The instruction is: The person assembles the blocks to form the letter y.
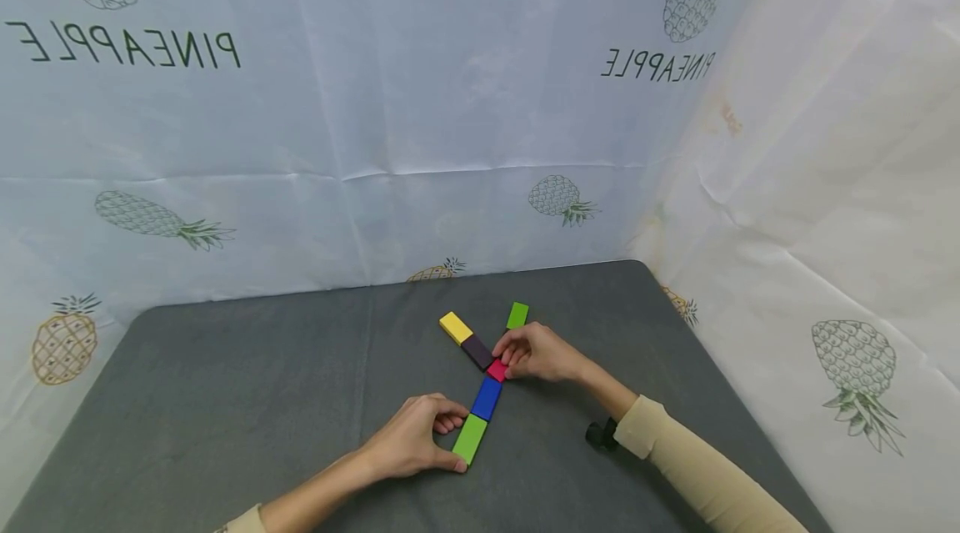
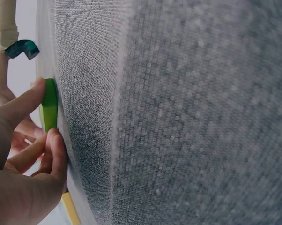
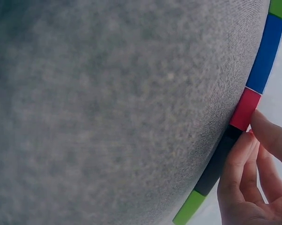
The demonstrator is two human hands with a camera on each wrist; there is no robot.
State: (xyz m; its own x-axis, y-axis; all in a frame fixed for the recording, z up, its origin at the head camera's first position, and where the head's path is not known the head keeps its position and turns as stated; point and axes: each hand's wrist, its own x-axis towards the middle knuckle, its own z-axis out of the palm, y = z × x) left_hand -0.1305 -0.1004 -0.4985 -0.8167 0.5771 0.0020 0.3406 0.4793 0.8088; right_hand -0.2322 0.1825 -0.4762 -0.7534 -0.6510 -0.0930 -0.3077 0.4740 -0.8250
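Note:
Flat coloured blocks form a Y on the table. Its stem is a near green block (image 1: 469,439), a blue block (image 1: 487,398) and a red block (image 1: 497,369). The left branch has a dark purple block (image 1: 476,352) and a yellow block (image 1: 455,327); the right one has a black block (image 3: 217,161) and a far green block (image 1: 517,315). My left hand (image 1: 412,437) pinches the near green block by its ends. With thumb and forefinger, my right hand (image 1: 542,352) pinches the red block, partly covering the black one.
The dark grey cloth-covered table (image 1: 247,383) extends around the blocks. A white pineapple-print curtain (image 1: 450,99) hangs behind it and along the right side. A small black device (image 1: 602,435) sits at the right wrist, by the beige sleeve (image 1: 697,466).

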